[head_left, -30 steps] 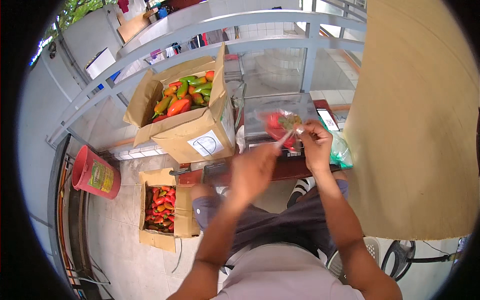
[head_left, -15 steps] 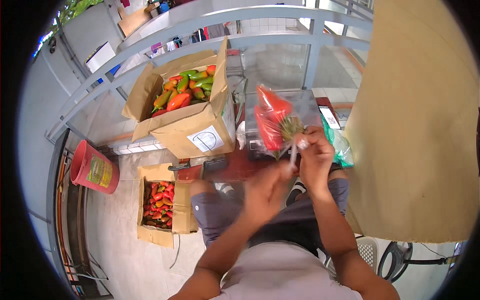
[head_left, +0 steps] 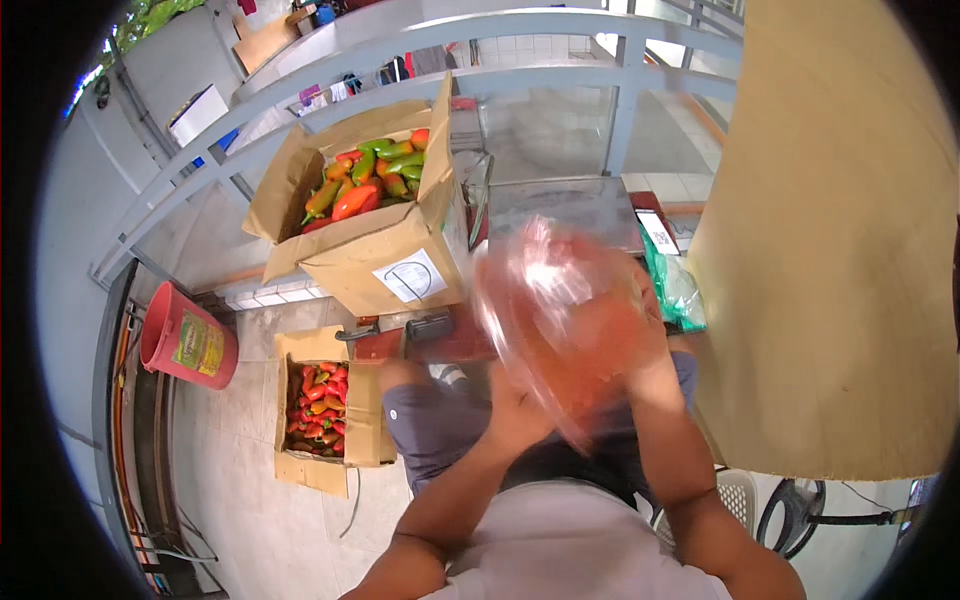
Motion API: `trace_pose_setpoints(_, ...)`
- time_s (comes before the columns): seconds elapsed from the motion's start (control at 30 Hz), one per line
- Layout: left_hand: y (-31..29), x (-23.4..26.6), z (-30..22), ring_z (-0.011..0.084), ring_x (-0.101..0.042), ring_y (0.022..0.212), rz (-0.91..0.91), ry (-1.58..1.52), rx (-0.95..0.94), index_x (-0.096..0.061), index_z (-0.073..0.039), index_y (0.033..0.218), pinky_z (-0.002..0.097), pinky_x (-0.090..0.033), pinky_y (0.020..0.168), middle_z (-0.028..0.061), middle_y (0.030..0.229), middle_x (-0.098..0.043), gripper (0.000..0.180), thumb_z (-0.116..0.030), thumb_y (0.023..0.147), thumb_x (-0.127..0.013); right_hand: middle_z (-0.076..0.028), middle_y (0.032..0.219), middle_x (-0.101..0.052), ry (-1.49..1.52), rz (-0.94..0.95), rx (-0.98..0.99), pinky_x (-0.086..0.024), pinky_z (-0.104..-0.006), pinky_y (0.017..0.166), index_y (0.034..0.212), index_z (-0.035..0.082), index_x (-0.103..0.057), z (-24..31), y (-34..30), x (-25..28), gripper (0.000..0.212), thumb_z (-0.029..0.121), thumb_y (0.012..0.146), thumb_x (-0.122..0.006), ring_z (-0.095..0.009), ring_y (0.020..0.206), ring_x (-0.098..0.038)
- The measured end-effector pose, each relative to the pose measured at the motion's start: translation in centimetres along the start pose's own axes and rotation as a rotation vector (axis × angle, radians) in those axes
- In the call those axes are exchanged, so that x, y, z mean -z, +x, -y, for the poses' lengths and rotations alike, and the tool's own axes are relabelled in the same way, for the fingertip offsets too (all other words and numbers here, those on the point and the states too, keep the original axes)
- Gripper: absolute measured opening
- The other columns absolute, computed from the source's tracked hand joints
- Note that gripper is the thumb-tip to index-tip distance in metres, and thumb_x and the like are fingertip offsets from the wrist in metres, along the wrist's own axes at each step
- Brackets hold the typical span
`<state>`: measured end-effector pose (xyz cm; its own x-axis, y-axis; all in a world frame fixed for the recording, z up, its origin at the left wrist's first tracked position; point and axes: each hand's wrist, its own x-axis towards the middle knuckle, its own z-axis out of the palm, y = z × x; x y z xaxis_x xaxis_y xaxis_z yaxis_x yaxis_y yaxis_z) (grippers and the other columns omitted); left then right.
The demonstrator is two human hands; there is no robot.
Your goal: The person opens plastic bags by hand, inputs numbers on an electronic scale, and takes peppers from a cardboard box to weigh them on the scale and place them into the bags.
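Observation:
A clear plastic bag of red peppers (head_left: 570,320) is raised close to the camera, badly smeared by motion. At its right side is my right hand (head_left: 648,345), which grips it; the fingers are partly hidden by the bag. My left hand (head_left: 518,408) is just below the bag's lower left side, above my lap. Its fingers are blurred and partly covered, so whether it touches the bag is unclear. Behind the bag is a flat grey platform (head_left: 560,200), partly hidden.
An open cardboard box (head_left: 345,250) of green, orange and red peppers stands front left. A smaller box (head_left: 370,430) of red peppers sits on the floor, near a red bucket (head_left: 160,330). Green plastic (head_left: 685,295) lies at the right, beside a large tan panel (head_left: 830,250).
The bag of red peppers has come up toward the camera and now looks larger. My right hand has moved with it; my left hand has dropped back from the bag's neck.

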<state>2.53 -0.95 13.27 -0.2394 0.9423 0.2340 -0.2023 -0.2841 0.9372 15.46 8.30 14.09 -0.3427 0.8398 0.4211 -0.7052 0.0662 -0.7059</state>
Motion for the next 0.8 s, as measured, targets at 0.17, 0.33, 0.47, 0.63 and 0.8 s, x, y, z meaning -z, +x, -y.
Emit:
trace_pose_setpoints(0.17, 2.4, 3.5, -2.5, 0.0333, -0.072, 0.089, 0.594, 0.640, -0.365, -0.074, -0.007, 0.107, 0.0410, -0.058, 0.080, 0.0096, 0.103, -0.076, 0.025, -0.014, 0.084, -0.077, -0.018, 0.166, -0.031, 0.288, 0.558, -0.477, -0.032, -0.0440, 0.122, 0.166, 0.007, -0.019, 1.7, -0.5, 2.0, 0.102, 0.017, 0.084, -0.079, -0.029, 0.150, -0.037)
trace_pose_setpoints(0.33, 2.4, 3.2, -1.7, 0.0324, -0.072, 0.079, 0.552, 0.861, -0.578, -0.074, -0.009, 0.099, 0.0395, -0.055, 0.068, 0.0105, 0.093, -0.075, 0.015, -0.009, 0.084, -0.072, -0.018, 0.159, -0.044, -0.225, 0.588, -0.658, -0.037, -0.0377, 0.117, 0.167, 0.010, -0.015, 1.5, -2.3, 4.6, 0.100, 0.000, 0.085, -0.072, -0.023, 0.143, -0.048)
trace_pose_setpoints(0.47, 1.7, 3.6, 0.1, 0.0287, -0.072, 0.075, 0.417, 0.842, -0.178, -0.071, -0.005, 0.098, 0.0411, -0.056, 0.066, 0.0125, 0.084, -0.073, 0.014, -0.016, 0.090, -0.067, -0.015, 0.133, -0.069, -0.770, 0.343, -0.308, -0.046, -0.0344, 0.108, 0.157, 0.004, -0.039, 1.1, -4.4, 3.5, 0.082, -0.011, 0.083, -0.070, -0.020, 0.129, -0.061)
trace_pose_setpoints(0.63, 3.5, 4.6, 2.2, 0.0108, -0.061, 0.063, 0.364, 0.258, 0.379, -0.069, 0.000, 0.093, 0.0260, -0.046, 0.056, 0.0035, 0.076, -0.069, 0.017, -0.016, 0.097, -0.065, -0.009, 0.114, -0.074, -1.209, 0.191, 0.324, -0.052, -0.0295, 0.090, 0.122, 0.012, -0.077, -1.3, -5.2, 3.8, 0.045, -0.006, 0.081, -0.076, -0.021, 0.103, -0.068)
trace_pose_setpoints(0.8, 2.3, 2.1, 5.4, 0.0078, -0.061, 0.064, 0.182, 0.124, 0.306, -0.067, 0.001, 0.098, 0.0220, -0.044, 0.055, 0.0019, 0.080, -0.071, 0.018, -0.017, 0.097, -0.069, 0.000, 0.097, -0.064, -0.885, -0.261, 0.238, -0.049, -0.0249, 0.078, 0.112, 0.008, -0.078, -6.4, -6.8, 3.7, 0.026, 0.002, 0.087, -0.078, -0.012, 0.086, -0.060)
